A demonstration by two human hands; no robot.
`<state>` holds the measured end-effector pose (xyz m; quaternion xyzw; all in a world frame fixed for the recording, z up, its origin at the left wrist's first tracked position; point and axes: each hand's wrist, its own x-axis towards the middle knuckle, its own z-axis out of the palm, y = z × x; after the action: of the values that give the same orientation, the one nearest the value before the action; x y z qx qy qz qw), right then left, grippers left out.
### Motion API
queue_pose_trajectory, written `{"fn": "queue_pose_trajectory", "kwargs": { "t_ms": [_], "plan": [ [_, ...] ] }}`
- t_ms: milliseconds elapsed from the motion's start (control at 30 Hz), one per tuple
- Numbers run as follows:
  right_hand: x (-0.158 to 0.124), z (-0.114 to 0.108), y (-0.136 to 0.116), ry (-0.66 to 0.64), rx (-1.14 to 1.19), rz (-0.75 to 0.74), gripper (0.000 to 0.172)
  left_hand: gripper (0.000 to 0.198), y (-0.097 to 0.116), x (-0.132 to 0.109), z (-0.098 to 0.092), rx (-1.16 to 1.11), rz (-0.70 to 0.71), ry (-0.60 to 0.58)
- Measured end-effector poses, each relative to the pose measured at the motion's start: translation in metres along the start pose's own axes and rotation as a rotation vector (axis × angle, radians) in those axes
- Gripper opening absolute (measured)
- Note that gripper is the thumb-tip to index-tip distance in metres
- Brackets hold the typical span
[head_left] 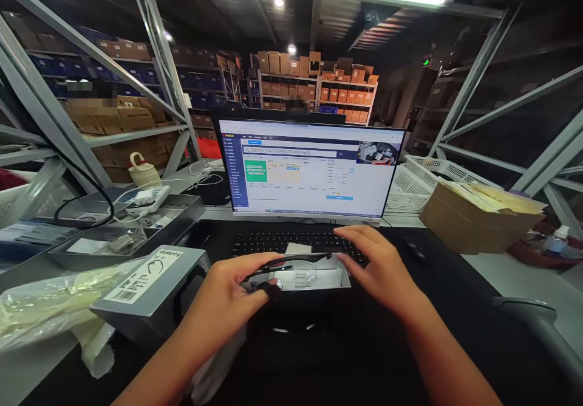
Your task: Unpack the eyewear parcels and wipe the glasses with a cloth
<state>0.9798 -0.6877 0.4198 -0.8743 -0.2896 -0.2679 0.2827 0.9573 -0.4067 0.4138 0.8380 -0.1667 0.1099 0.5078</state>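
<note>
My left hand [239,290] is closed around one end of a pair of black-framed glasses [296,260], which it holds up in front of the keyboard. The clear lens lets the things behind show through. My right hand [378,260] is beside the other end of the frame, its thumb and fingers apart; whether the thumb touches the frame is hard to tell. Behind and below the glasses lies a small white box [344,279] with printed text on it, partly hidden. To the left of my left hand stands a grey box [182,260] with a white label.
A monitor [310,181] stands ahead, with a black keyboard [259,240] before it. Crumpled clear plastic wrap [50,302] and a grey tray [182,208] lie left. On the right are a mouse [414,248], a cardboard box [473,217], white baskets [405,187] and a grey scanner-like device [532,321].
</note>
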Motion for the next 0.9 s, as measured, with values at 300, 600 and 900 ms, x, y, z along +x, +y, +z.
{"fn": "queue_pose_trajectory", "kwargs": {
  "t_ms": [300,600,900],
  "plan": [
    [0.008,0.0,0.032,-0.02,-0.023,0.214,0.02,0.026,0.007,-0.001,-0.006,-0.032,-0.021,-0.026],
    [0.009,0.021,0.067,-0.133,0.053,0.363,0.022,0.032,0.0,0.004,-0.013,-0.001,-0.041,0.018],
    [0.051,0.063,0.085,-0.508,0.087,0.392,0.017,0.052,-0.022,0.027,-0.008,-0.343,-0.082,0.256]
  ]
}}
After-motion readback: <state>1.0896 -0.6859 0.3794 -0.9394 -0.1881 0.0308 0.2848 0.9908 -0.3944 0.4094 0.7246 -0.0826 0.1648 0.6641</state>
